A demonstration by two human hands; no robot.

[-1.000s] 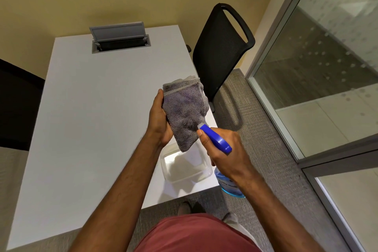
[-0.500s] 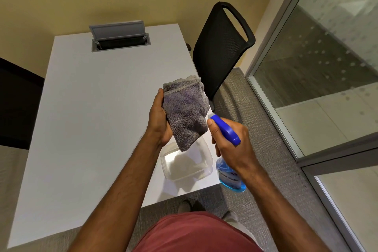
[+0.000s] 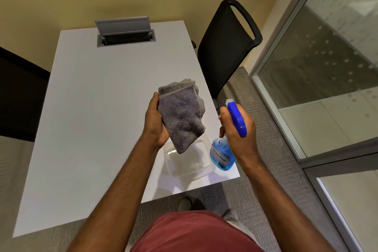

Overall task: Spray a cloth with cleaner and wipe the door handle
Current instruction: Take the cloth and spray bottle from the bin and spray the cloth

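My left hand holds a folded grey cloth upright above the near right corner of the white table. A darker damp patch shows on the cloth's face. My right hand grips a spray bottle with a blue trigger head and blue liquid inside. The bottle's nozzle points toward the cloth, a short gap to its right. No door handle is in view.
A clear plastic tub sits on the table under the cloth. A black mesh chair stands at the table's right side. A glass wall with a metal frame runs along the right. A cable hatch is open at the table's far end.
My right hand has drawn the spray bottle to the right, away from the cloth, and its nozzle no longer touches the fabric. My left hand and the cloth have hardly moved.
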